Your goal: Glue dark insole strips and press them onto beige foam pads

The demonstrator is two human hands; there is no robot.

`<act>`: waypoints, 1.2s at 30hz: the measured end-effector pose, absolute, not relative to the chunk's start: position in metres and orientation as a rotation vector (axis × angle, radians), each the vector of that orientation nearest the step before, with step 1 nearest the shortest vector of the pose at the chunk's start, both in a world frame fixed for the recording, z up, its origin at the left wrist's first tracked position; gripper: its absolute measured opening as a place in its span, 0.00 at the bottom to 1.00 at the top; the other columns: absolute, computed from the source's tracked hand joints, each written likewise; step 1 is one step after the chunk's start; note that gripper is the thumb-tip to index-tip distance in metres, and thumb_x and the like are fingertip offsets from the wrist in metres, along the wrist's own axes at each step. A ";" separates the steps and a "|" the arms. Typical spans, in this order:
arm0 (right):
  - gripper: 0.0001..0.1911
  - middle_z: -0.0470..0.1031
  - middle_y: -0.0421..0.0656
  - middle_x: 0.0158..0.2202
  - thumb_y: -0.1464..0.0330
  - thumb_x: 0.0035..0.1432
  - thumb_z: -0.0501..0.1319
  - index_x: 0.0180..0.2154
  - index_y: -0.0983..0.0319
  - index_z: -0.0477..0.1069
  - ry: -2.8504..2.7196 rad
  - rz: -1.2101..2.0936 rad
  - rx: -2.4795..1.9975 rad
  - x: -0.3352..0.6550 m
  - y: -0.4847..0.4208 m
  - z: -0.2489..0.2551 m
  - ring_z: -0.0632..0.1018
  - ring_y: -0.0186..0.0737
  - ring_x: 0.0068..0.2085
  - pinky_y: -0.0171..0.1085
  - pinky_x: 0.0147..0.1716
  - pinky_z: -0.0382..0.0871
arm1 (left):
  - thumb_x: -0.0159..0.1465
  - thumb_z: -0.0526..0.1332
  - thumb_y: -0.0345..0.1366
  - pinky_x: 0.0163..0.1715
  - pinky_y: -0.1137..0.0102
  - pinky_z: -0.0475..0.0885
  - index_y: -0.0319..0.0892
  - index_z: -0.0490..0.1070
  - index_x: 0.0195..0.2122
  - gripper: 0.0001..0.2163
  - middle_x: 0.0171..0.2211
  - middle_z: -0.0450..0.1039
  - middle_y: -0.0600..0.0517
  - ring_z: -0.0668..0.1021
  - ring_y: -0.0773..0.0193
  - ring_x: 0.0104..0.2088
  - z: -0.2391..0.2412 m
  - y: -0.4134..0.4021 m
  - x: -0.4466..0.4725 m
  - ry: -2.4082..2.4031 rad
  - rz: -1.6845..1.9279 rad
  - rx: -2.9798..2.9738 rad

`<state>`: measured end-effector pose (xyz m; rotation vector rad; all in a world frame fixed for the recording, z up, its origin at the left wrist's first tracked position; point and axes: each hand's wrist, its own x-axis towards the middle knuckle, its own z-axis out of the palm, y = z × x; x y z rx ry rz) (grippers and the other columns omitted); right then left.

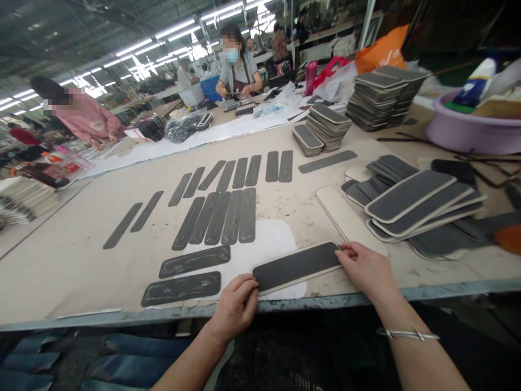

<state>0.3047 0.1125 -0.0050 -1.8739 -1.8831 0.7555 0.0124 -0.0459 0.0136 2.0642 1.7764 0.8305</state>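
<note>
A long pale board with a dark grey pad on top (296, 266) lies flat near the table's front edge. My left hand (236, 305) grips its left end with curled fingers. My right hand (366, 269) holds its right end, fingertips pressed on the edge. Left of the board lie two dark strips shiny with glue (194, 261), and behind them rows of plain dark strips (222, 217). A bare pale board (345, 217) lies just behind my right hand.
A fanned pile of padded boards (423, 203) lies at the right. Taller stacks (385, 89) stand further back, beside a lilac basin (468, 130). Across the table sit a person in pink (87, 117) and a person in grey (238, 70). The table's front edge (122, 317) runs below.
</note>
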 end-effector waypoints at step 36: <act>0.16 0.74 0.39 0.28 0.58 0.54 0.56 0.41 0.61 0.71 -1.860 0.674 -1.781 0.301 0.104 -0.003 0.75 0.38 0.31 0.38 0.35 0.66 | 0.63 0.57 0.30 0.46 0.61 0.72 0.42 0.72 0.42 0.08 0.45 0.71 0.44 0.74 0.58 0.44 0.009 -0.047 0.015 1.821 0.825 2.252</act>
